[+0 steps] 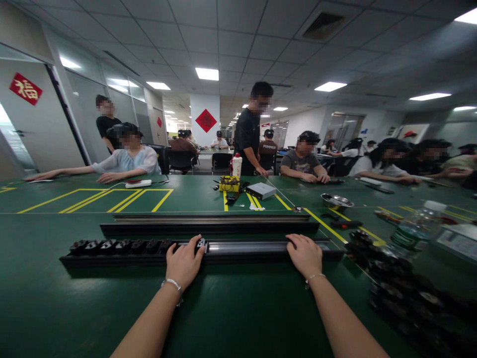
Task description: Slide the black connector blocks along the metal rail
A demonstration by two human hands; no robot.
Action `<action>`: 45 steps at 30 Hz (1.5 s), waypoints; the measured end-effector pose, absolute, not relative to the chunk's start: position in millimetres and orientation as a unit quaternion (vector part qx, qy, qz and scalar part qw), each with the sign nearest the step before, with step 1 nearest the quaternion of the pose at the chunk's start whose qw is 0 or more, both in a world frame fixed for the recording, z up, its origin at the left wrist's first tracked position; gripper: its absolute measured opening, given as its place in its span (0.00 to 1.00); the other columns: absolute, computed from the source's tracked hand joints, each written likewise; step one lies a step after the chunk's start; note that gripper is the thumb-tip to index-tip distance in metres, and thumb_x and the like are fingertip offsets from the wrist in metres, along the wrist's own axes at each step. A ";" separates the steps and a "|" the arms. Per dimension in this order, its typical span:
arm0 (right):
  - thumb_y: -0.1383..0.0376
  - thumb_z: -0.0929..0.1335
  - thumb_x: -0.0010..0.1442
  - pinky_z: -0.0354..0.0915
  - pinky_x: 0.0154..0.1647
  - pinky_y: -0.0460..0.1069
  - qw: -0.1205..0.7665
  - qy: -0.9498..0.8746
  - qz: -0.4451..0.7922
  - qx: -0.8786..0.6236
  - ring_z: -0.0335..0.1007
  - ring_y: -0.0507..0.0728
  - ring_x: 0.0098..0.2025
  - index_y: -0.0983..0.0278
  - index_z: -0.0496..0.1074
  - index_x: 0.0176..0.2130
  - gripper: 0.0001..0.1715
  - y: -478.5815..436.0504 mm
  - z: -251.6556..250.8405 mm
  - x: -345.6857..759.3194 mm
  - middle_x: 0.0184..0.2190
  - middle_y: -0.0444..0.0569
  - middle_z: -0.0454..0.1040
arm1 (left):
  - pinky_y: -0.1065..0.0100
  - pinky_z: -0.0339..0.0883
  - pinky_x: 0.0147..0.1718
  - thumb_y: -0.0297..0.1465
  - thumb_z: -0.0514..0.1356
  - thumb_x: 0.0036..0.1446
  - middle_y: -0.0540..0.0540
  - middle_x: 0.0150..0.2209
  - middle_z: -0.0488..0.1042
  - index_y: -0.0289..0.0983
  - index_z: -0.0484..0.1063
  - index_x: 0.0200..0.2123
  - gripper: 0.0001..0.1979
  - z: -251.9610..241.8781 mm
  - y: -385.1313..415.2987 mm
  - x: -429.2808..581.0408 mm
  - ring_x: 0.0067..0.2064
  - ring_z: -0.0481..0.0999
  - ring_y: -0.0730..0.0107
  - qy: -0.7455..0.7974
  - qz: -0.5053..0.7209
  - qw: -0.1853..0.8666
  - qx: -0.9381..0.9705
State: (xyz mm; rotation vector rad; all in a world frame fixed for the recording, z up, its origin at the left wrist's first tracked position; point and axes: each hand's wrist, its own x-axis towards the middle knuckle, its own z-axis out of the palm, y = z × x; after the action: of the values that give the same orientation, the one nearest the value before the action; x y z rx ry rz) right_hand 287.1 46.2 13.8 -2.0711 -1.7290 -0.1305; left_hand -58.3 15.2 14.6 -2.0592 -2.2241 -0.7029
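A long black rail with a shiny metal channel lies across the table in front of me. Several black blocks, some with silvery tops, sit in a row in its left half. My left hand is closed over the right end of this row, its fingers around a small black block with a silvery face, partly hidden. Toward the rail's right end, my right hand is bent over the channel, fingers closed on the rail. Parallel to it, just behind, lies a second black rail.
Many loose black blocks are piled at the right, by a plastic water bottle. Farther back are a metal bowl, a grey box, and a white bottle. Other people sit around the table; one person stands opposite.
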 end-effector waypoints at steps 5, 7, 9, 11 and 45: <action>0.59 0.55 0.56 0.51 0.53 0.57 0.216 -0.624 -0.048 -0.750 0.57 0.58 0.55 0.54 0.71 0.46 0.23 45.9 14.5 286.5 0.51 0.41 0.69 | 0.55 0.44 0.55 0.45 0.41 0.59 0.46 0.37 0.77 0.46 0.62 0.53 0.23 17.2 14.2 -56.9 0.43 0.73 0.65 -0.718 -0.219 0.014 -0.661; 0.59 0.56 0.56 0.51 0.53 0.57 0.216 -0.623 -0.052 -0.749 0.57 0.58 0.55 0.54 0.71 0.46 0.23 45.7 14.7 286.1 0.51 0.42 0.69 | 0.55 0.44 0.54 0.44 0.41 0.59 0.46 0.37 0.77 0.46 0.62 0.53 0.23 17.2 14.2 -57.0 0.43 0.73 0.65 -0.717 -0.217 0.020 -0.662; 0.60 0.56 0.56 0.51 0.53 0.57 0.219 -0.624 -0.057 -0.748 0.57 0.58 0.55 0.54 0.71 0.46 0.22 45.4 14.4 285.8 0.51 0.42 0.69 | 0.55 0.44 0.54 0.44 0.41 0.59 0.46 0.37 0.77 0.46 0.62 0.53 0.23 16.9 14.4 -57.1 0.44 0.73 0.65 -0.717 -0.216 0.024 -0.662; 0.60 0.56 0.56 0.51 0.53 0.57 0.222 -0.625 -0.057 -0.747 0.57 0.58 0.55 0.54 0.71 0.46 0.23 45.2 13.9 285.9 0.51 0.41 0.69 | 0.55 0.45 0.54 0.44 0.41 0.59 0.46 0.37 0.77 0.46 0.62 0.53 0.22 16.3 14.6 -57.3 0.44 0.73 0.65 -0.718 -0.215 0.024 -0.662; 0.60 0.56 0.56 0.51 0.53 0.57 0.223 -0.620 -0.049 -0.750 0.57 0.58 0.55 0.54 0.71 0.45 0.22 44.2 15.7 285.0 0.51 0.42 0.69 | 0.56 0.46 0.55 0.48 0.42 0.57 0.47 0.33 0.78 0.50 0.63 0.53 0.24 15.3 16.5 -58.3 0.42 0.74 0.65 -0.727 -0.193 0.038 -0.658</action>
State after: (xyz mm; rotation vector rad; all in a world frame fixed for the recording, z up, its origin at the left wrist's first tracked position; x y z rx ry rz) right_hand 285.0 44.2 15.7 -2.0711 -1.7132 -0.1361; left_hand -58.3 16.5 15.3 -2.0175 -2.2305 -0.5933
